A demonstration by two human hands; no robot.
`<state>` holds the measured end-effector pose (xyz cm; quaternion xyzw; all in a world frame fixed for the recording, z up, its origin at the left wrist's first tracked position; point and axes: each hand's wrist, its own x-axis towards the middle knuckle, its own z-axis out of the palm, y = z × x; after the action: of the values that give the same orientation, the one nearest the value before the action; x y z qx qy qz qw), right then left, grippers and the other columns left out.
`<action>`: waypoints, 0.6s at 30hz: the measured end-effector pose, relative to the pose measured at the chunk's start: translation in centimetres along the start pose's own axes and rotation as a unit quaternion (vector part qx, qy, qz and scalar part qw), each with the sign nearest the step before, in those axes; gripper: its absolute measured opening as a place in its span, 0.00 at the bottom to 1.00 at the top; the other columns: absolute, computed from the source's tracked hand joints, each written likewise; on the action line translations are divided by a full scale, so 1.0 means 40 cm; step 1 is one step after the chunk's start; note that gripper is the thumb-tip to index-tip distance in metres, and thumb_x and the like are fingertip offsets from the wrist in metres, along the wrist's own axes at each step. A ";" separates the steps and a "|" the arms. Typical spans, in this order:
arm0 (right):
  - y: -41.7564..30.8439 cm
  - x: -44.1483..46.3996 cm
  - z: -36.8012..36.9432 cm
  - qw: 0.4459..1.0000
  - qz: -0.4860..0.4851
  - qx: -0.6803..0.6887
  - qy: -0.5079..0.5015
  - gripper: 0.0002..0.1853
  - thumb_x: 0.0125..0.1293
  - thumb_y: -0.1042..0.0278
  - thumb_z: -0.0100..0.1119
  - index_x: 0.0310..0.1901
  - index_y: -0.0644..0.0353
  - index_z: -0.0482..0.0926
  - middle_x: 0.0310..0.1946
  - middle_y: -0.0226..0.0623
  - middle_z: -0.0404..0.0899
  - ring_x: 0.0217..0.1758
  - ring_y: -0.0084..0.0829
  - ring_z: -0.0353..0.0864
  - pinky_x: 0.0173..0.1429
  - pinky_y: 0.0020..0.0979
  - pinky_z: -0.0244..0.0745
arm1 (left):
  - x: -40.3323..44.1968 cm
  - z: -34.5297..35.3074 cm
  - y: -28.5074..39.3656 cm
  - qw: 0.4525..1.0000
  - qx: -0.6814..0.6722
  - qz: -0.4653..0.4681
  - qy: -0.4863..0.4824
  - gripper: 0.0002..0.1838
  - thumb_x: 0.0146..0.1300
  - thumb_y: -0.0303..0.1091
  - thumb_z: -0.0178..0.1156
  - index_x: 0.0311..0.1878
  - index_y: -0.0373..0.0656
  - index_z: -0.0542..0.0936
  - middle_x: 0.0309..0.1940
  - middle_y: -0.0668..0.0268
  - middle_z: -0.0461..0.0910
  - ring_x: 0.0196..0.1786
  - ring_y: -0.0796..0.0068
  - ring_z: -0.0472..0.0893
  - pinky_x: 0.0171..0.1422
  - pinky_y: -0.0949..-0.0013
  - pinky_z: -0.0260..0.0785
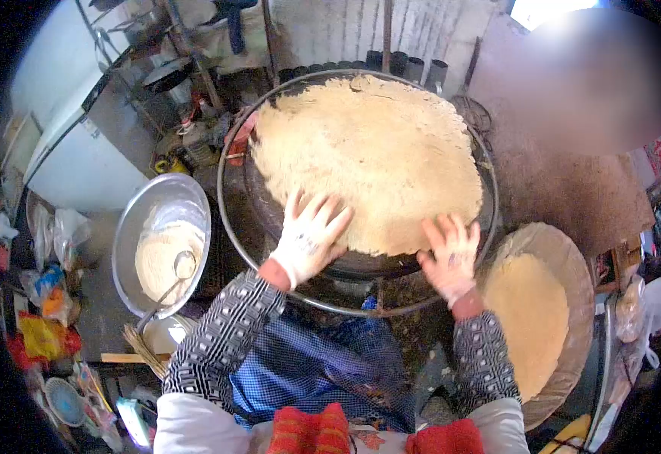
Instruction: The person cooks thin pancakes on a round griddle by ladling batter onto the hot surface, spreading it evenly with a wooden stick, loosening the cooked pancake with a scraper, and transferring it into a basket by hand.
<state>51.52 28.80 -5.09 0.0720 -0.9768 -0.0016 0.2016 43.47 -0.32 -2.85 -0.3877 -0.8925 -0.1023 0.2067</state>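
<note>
A large, thin tan flatbread with ragged edges lies over a dark round griddle, ringed by a metal hoop. My left hand, in a white glove, has its fingers spread on the flatbread's near left edge. At the near right edge is my right hand, also gloved, fingers apart and fingertips at the bread's rim. Neither hand is wrapped round anything. To the left, a metal basin contains pale batter and a ladle.
On the right stands a wide lined basket with a tan flat layer inside. A whisk broom lies below the basin. Several dark cylinders line the wall behind the griddle. Plastic bags crowd the far left.
</note>
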 end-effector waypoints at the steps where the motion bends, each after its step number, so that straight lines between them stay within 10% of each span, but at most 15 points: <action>1: -0.013 -0.060 0.026 0.999 0.013 0.046 0.003 0.36 0.53 0.51 0.68 0.66 0.48 0.71 0.65 0.46 0.66 0.73 0.51 0.59 0.73 0.69 0.44 | -0.049 0.014 0.007 0.997 -0.030 -0.039 -0.061 0.41 0.54 0.53 0.68 0.70 0.50 0.66 0.67 0.56 0.67 0.71 0.53 0.64 0.77 0.37 0.40; 9: -0.151 -0.664 0.051 0.963 0.151 0.213 -0.068 0.26 0.60 0.55 0.63 0.57 0.59 0.75 0.56 0.47 0.75 0.63 0.51 0.70 0.68 0.56 0.60 | -0.268 0.057 0.183 0.981 -0.155 -0.078 -0.090 0.29 0.57 0.42 0.68 0.60 0.40 0.74 0.55 0.52 0.73 0.59 0.47 0.70 0.65 0.46 0.62; 13: -0.185 -0.982 0.056 0.924 0.324 0.136 -0.149 0.27 0.60 0.56 0.63 0.59 0.59 0.74 0.53 0.49 0.77 0.60 0.51 0.72 0.67 0.53 0.63 | -0.279 0.228 0.348 0.982 -0.041 -0.065 -0.173 0.39 0.56 0.60 0.64 0.58 0.35 0.72 0.53 0.48 0.73 0.62 0.46 0.69 0.76 0.41 0.45; 18: -0.056 -1.259 -0.070 0.687 0.624 0.008 -0.372 0.40 0.58 0.46 0.64 0.67 0.61 0.65 0.62 0.48 0.71 0.66 0.50 0.67 0.69 0.51 0.60 | -0.245 0.270 0.404 0.975 -0.038 -0.147 -0.160 0.33 0.57 0.64 0.61 0.47 0.39 0.76 0.45 0.52 0.79 0.55 0.44 0.74 0.72 0.43 0.51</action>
<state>98.67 33.75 -22.41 -0.5590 -0.7912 0.1058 -0.2245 58.24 7.97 -16.52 -0.2709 -0.9567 -0.1022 0.0292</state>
